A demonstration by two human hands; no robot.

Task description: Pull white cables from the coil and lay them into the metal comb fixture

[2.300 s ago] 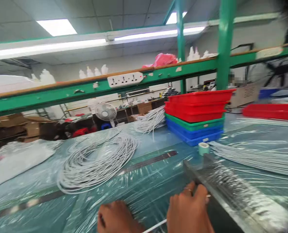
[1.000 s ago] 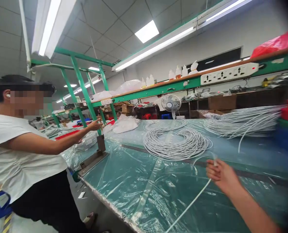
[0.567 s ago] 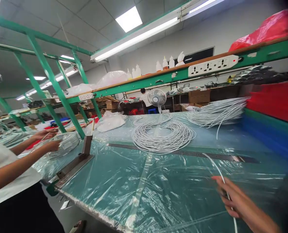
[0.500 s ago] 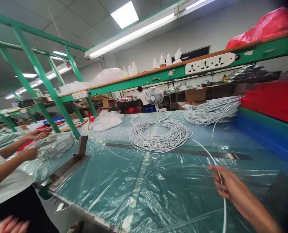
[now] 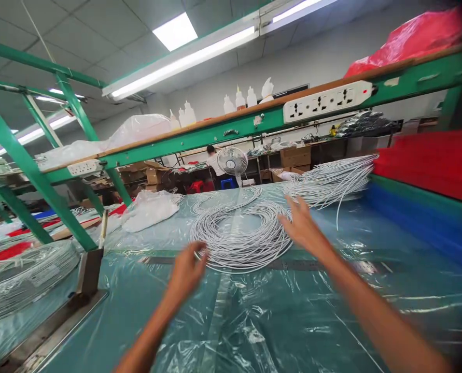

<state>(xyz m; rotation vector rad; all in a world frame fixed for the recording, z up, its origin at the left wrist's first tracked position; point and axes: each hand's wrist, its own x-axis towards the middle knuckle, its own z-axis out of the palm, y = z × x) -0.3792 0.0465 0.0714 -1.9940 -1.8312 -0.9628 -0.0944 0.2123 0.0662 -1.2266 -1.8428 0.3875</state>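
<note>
A loose coil of light grey cable [image 5: 240,254] lies flat on the plastic-covered table in the head view. At its near left edge is my left hand [image 5: 187,269], thumb and fingers apart and slightly curled, with nothing seen between them. On the other side, my right hand [image 5: 303,225] reaches over the coil's right edge with its fingers spread, holding nothing. Whether either hand touches the cable, I cannot tell. Just beyond my right hand sits a thicker stack of grey cables [image 5: 332,181], one loose end hanging forward.
A metal ruler [image 5: 304,264] runs under the coil. Blue trays [image 5: 421,223] with red material bound the right side. A metal bracket [image 5: 88,272] stands left, beside a wrapped coil [image 5: 32,280]. Behind are a white plastic bag [image 5: 149,210] and a green shelf beam [image 5: 199,132] with a power strip [image 5: 327,102].
The single white cable has left my right hand, which has moved forward to the coil. My left hand has come up from the lower left. The co-worker at left is out of view.
</note>
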